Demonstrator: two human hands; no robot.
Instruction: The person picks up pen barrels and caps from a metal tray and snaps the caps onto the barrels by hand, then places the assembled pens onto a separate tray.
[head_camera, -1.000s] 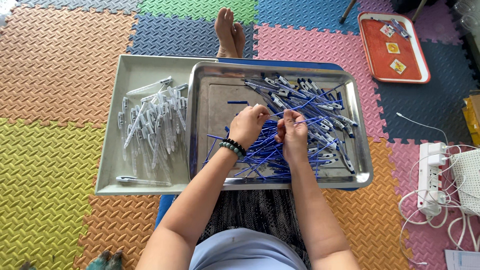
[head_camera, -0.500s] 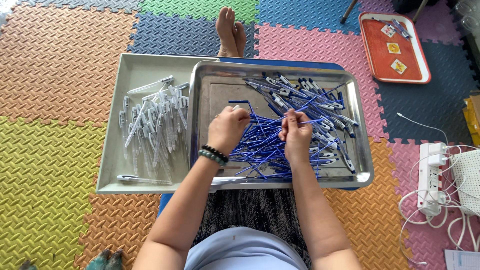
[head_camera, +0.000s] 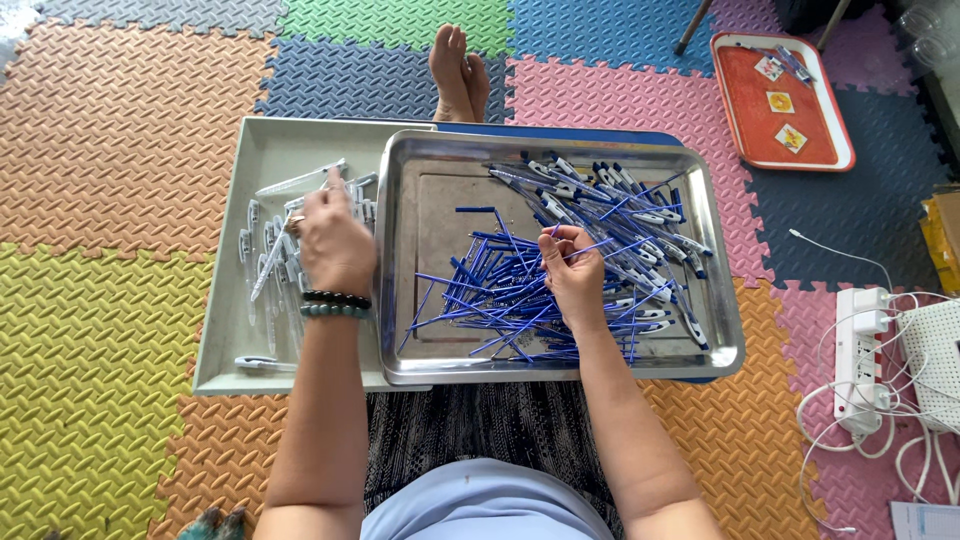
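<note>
With your left hand (head_camera: 335, 245) closing on 1 clear barrel (head_camera: 272, 262) in the grey tray (head_camera: 225, 330), keep your right hand (head_camera: 572, 272) pinching its blue refill (head_camera: 590, 250) level over the steel tray (head_camera: 725, 330), near its middle.

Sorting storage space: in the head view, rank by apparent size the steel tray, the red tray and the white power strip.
1. steel tray, largest.
2. red tray, though it lies farther from the camera.
3. white power strip, smallest.

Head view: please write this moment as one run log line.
left hand: over clear pen barrels | right hand: pinching blue refill | steel tray
</note>
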